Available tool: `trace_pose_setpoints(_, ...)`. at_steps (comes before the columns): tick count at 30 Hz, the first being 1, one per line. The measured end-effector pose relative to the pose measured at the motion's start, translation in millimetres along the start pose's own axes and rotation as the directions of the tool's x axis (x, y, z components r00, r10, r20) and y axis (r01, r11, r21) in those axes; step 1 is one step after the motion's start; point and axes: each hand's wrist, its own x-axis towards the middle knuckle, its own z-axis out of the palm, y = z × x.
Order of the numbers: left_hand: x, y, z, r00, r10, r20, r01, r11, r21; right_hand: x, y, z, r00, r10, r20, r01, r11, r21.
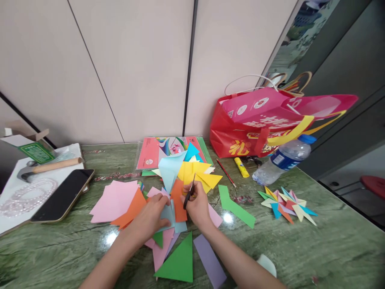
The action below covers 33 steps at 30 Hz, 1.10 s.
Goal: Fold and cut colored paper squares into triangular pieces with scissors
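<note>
In my right hand (198,202) is a pair of scissors (189,196) with dark handles, its blades pointing up and away, just beside an orange paper strip (179,206). My left hand (155,210) curls over a light blue piece of paper (167,216), thumb and fingers on it. Another light blue sheet (170,168) and folded yellow paper (195,172) lie beyond the hands. Pink sheets (117,198) and an orange piece (132,210) are left of my left hand. Nearer me are a green triangle (180,261) and a purple strip (209,261).
A red gift bag (240,128) stands at the back right beside a water bottle (282,160). Near them lie a glue stick (241,167), a pencil (226,172) and a multicoloured paper star (288,204). Leftward are a phone (64,196) and a hammer (55,165).
</note>
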Motion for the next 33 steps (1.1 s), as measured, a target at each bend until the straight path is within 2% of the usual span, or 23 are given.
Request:
trace_pose_setpoints(3,1.5,-1.0,0.4,1.0,0.001,0.0,-0.001,1.0,-0.007,4.6,-11.6,-14.9,0.995,0.006,0.097,-0.009,0.999,0.036)
trace_pose_setpoints(6,3.3,-5.1,2.6,1.0,0.013,-0.017,-0.013,1.0,-0.023,9.7,-25.8,-42.1,0.963,0.033,0.267,-0.036,0.999,0.007)
trace_pose_setpoints(7,3.9,-6.9,3.8,1.0,0.016,-0.026,-0.017,0.999,-0.029,11.0,-29.6,-51.3,0.924,0.059,0.378,-0.025,0.995,-0.094)
trace_pose_setpoints(8,4.4,-8.8,5.3,0.999,0.018,-0.035,-0.019,0.999,-0.035,12.1,-32.3,-59.2,0.91,0.079,0.408,0.021,0.971,-0.236)
trace_pose_setpoints(9,4.9,-10.9,7.1,0.999,0.022,-0.046,-0.024,0.999,-0.042,12.8,-34.0,-64.9,0.929,0.077,0.362,0.075,0.918,-0.388)
trace_pose_setpoints(10,5.4,-13.1,9.1,0.998,0.032,-0.058,-0.035,0.998,-0.05,13.2,-34.3,-68.1,0.949,0.075,0.305,0.072,0.893,-0.445)
trace_pose_setpoints(13,6.4,-19.3,16.2,0.992,0.077,-0.098,-0.083,0.994,-0.067,12.5,-29.5,-61.7,0.975,0.071,0.209,0.049,0.854,-0.518)
trace_pose_setpoints(18,5.4,-25.7,27.4,0.98,0.135,-0.145,-0.137,0.991,-0.005,10.8,-17.0,-29.1,0.981,0.056,0.183,0.055,0.834,-0.549)
trace_pose_setpoints(21,4.6,-27.2,31.2,0.968,0.18,-0.172,-0.177,0.984,0.032,9.7,-13.9,-17.2,0.988,0.056,0.144,0.038,0.814,-0.579)
trace_pose_setpoints(27,6.8,-23.5,31.6,0.963,0.207,-0.171,-0.187,0.974,0.124,4.1,-9.3,-9.7,0.988,0.06,0.139,0.042,0.775,-0.631)
trace_pose_setpoints(33,8.5,-15.7,26.8,0.972,0.201,-0.119,-0.18,0.97,0.165,1.8,-10.1,-8.4,0.988,0.031,0.149,0.077,0.74,-0.668)
